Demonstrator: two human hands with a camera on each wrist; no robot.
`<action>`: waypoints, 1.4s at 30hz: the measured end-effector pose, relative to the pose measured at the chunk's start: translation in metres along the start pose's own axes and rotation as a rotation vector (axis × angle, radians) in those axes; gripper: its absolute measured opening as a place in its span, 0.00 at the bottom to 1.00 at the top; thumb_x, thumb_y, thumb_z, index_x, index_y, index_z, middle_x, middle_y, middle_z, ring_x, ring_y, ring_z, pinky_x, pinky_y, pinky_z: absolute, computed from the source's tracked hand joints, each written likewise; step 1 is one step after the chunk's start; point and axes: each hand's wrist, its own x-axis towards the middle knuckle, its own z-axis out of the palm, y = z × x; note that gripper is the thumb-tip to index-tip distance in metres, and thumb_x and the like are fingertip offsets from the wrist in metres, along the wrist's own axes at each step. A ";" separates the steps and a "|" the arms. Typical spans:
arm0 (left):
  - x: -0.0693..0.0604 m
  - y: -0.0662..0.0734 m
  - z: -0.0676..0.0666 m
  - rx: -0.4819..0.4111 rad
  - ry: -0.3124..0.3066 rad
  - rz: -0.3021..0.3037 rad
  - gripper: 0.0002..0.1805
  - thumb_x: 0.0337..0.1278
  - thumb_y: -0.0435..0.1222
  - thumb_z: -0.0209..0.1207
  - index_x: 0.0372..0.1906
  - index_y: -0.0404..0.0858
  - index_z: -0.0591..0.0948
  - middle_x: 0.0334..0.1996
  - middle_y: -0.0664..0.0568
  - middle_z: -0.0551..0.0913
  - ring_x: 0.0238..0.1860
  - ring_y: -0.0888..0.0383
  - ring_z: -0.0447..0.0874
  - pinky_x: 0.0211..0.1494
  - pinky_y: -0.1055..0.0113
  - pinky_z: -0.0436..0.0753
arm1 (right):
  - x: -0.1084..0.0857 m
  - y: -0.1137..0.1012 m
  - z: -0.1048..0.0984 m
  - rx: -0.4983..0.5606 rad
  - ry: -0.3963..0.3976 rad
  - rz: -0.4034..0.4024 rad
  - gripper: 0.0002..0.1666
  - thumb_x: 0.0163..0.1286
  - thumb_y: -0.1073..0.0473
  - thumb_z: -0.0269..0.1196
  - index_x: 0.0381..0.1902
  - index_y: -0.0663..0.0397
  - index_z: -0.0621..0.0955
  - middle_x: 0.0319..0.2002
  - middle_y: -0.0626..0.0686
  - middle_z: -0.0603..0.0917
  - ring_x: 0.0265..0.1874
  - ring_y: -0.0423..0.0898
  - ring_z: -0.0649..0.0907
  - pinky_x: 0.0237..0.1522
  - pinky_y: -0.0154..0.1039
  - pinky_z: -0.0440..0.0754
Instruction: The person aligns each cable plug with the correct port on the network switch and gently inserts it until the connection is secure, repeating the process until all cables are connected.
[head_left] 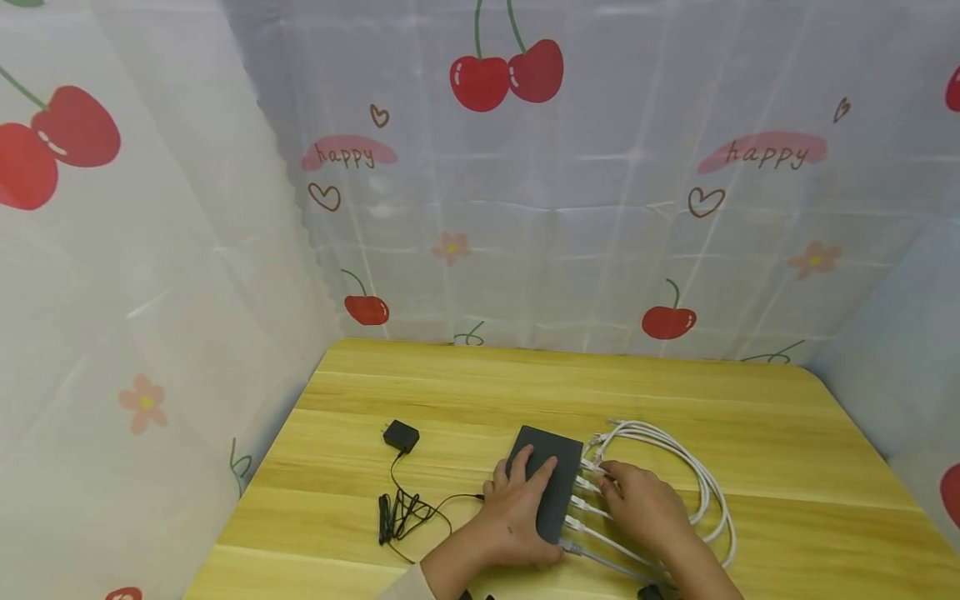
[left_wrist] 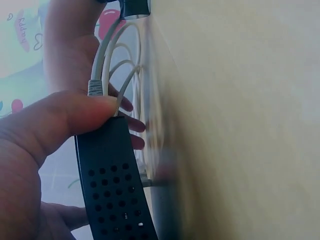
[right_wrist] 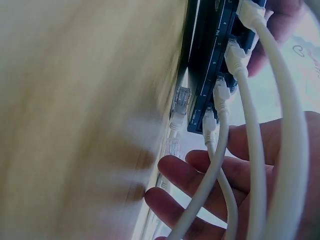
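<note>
A black network switch [head_left: 558,450] lies on the table. My left hand [head_left: 517,521] grips it, thumb at its near end [left_wrist: 102,132] and fingers over the top. Several white network cables [head_left: 592,507] and one grey cable [head_left: 611,562] run from ports along its right side. At the farthest plugged-in white connector [right_wrist: 209,122], my right hand [head_left: 648,504] pinches the plug end between thumb and index finger; its other fingers are spread loosely. Loose clear-tipped plugs [right_wrist: 181,100] lie beside the switch's far end.
A black power adapter [head_left: 401,436] sits to the left, its bundled cord [head_left: 405,512] leading to the switch's left side. White cable loops [head_left: 708,483] curve around beyond the right hand. Patterned sheets [head_left: 525,208] enclose the wooden table [head_left: 810,467].
</note>
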 end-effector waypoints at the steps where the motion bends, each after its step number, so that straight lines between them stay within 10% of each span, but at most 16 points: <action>1: 0.000 0.000 0.000 0.000 0.007 -0.003 0.63 0.33 0.56 0.78 0.79 0.60 0.55 0.79 0.46 0.46 0.73 0.31 0.48 0.59 0.38 0.64 | 0.000 0.000 0.000 0.003 0.000 0.003 0.17 0.72 0.56 0.62 0.55 0.54 0.84 0.44 0.53 0.88 0.30 0.44 0.84 0.26 0.45 0.78; 42: -0.002 -0.001 0.001 0.136 0.040 -0.166 0.66 0.26 0.68 0.75 0.77 0.47 0.63 0.79 0.40 0.44 0.73 0.26 0.44 0.62 0.28 0.60 | -0.004 0.001 -0.003 -0.039 -0.030 -0.005 0.25 0.73 0.50 0.61 0.60 0.60 0.80 0.54 0.62 0.84 0.48 0.63 0.84 0.45 0.62 0.80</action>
